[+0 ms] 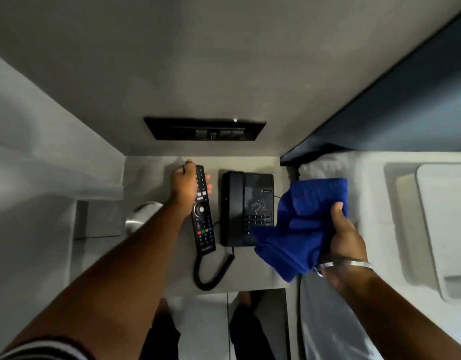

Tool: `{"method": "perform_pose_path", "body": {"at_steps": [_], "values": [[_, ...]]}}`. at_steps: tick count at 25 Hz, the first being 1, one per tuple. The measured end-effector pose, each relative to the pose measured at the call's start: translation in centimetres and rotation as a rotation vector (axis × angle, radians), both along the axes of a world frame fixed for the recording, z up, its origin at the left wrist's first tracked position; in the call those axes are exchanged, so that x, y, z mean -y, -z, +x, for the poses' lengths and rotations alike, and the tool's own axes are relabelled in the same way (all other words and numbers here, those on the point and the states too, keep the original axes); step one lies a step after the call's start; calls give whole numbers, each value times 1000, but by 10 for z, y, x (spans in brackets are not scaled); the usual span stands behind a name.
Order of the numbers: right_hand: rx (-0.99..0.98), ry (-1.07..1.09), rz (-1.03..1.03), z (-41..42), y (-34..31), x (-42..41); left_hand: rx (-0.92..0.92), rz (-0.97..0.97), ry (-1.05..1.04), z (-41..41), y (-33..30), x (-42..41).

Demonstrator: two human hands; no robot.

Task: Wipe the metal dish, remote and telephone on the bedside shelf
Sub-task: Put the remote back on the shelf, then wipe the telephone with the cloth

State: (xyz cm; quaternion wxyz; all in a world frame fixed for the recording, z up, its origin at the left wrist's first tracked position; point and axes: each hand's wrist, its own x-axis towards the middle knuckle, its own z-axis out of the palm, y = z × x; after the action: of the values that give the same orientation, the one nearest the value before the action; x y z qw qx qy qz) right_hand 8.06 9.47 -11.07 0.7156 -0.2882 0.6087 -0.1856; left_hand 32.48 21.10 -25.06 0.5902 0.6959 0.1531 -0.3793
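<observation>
A round metal dish (142, 215) sits at the left edge of the bedside shelf (250, 276), partly hidden under the left forearm and well back from the fingers. The left hand (184, 184) lies over the far end of the black remote (203, 213), its fingers (208, 183) curled round the top of it and showing on the remote's right side; the near end rests on the shelf. Just right of those fingers stands the black telephone (246, 207), handset in its cradle, its coiled cord (211, 272) looping toward the shelf's front edge. Further right, the right hand (345, 237) wears a metal bangle (346, 265), its fingers closed on a bunched blue cloth (302, 229) that overlaps the telephone's right near corner.
</observation>
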Motion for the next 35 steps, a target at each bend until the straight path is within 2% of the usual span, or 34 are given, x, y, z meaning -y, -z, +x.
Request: {"method": "perform_pose_path", "body": {"at_steps": [3, 7, 11, 15, 21, 25, 26, 28, 30, 33, 35], "values": [[-44, -64, -77, -5, 31, 8, 104, 71, 18, 6, 45, 10], [-109, -174, -169, -14, 48, 25, 529, 499, 185, 5, 75, 8], [-186, -210, -263, -22, 57, 38, 741, 640, 261, 6, 80, 9], [-204, -268, -318, -21, 60, 47, 823, 707, 419, 19, 79, 9], [-217, -387, -391, -9, 63, 52, 837, 785, 413, 19, 80, 4], [-237, -539, -565, -2, 69, 53, 889, 840, 465, 17, 69, 2], [-232, -606, -639, 3, 74, 55, 959, 815, 461, 11, 62, 3], [-264, -790, -814, 22, 91, 64, 1142, 591, 468, -11, 44, 16], [-311, -1056, -944, 47, 118, 70, 1185, 371, 632, -40, 32, 38], [-438, -1491, -1094, 80, 156, 77, 1088, 404, 911, -66, 34, 55], [-450, -1572, -1286, 88, 176, 81, 1105, 407, 877, -66, 44, 53]]}}
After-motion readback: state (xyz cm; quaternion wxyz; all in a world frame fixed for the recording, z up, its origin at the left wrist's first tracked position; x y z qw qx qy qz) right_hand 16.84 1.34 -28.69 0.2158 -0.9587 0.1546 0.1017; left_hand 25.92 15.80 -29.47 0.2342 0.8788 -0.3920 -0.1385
